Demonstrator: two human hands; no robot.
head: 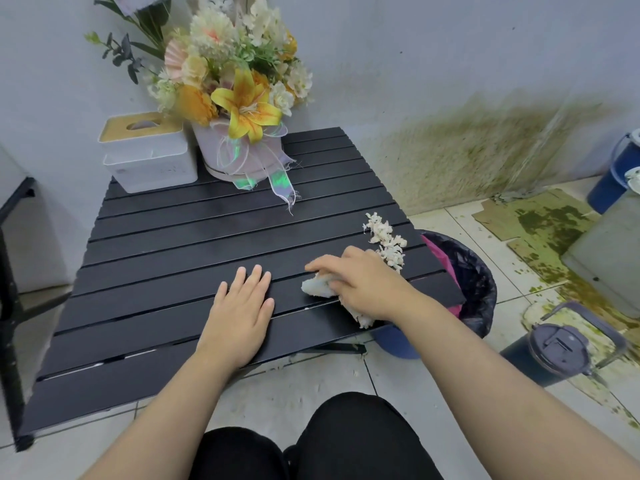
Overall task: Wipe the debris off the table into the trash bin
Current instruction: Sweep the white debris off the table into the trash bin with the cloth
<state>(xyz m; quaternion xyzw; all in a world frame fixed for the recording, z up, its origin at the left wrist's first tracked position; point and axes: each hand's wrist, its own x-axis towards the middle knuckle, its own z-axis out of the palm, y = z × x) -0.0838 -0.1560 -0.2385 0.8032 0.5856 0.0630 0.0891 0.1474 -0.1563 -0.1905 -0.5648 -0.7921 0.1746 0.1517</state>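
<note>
A low black slatted table (180,244) stands in front of me. White flaky debris (386,241) lies in a line near its right edge. My right hand (363,282) presses a crumpled white cloth (320,287) onto the slats just left of the debris. My left hand (242,306) rests flat and open on the table, holding nothing. A trash bin (474,282) with a dark liner stands on the floor against the table's right edge, right below the debris.
A flower arrangement in a pale pot (239,154) and a white tissue box (149,154) stand at the table's back left. On the stained floor to the right sit a lidded tumbler (554,351), a blue bucket (616,171) and a grey container (609,261).
</note>
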